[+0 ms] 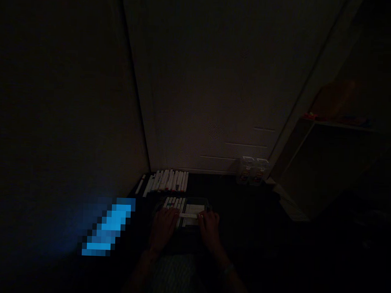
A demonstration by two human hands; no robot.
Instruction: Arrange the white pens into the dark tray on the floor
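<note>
A white marker [189, 215] lies crosswise between my two hands, above a clear plastic case [208, 201]. My left hand [163, 227] has its fingers closed on the marker's left end. At the other end, the fingers of my right hand [209, 228] pinch it. Several white markers [174, 202] stand side by side in the left part of the case. The right part holds a pale, flat-looking white thing [196, 208], too dim to name. Behind the case, a row of loose white markers [170, 181] lies on the dark surface.
Two clear containers [253, 170] with labels stand at the back right by the wall. A single marker [140, 184] lies apart at the left. A pixelated bright blue patch [107, 226] glows at the left. A cabinet-like box [326, 164] stands on the right. The room is very dark.
</note>
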